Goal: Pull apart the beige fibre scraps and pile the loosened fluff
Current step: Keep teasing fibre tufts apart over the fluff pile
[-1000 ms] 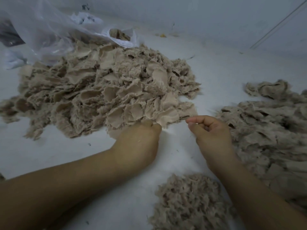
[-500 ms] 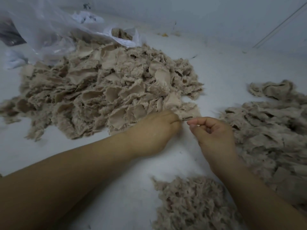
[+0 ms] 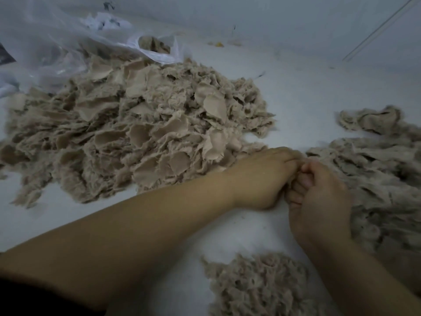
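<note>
- left hand (image 3: 262, 179) has slid right to meet right hand (image 3: 319, 197) at the scrap heap (image 3: 136, 133) edge
- both curl together, seemingly pinching one scrap, can't tell for sure
- next pull looks imminent

It looked like a textile sorting workroom: heaps of torn beige fibre scraps (image 3: 136, 133) lay on a white work surface (image 3: 307, 92) beside a clear plastic bag (image 3: 57, 42).

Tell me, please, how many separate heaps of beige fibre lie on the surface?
3: the big scrap heap at left, a heap at right, the small fluff pile nearest the camera; the frame edges may hide more.
</note>
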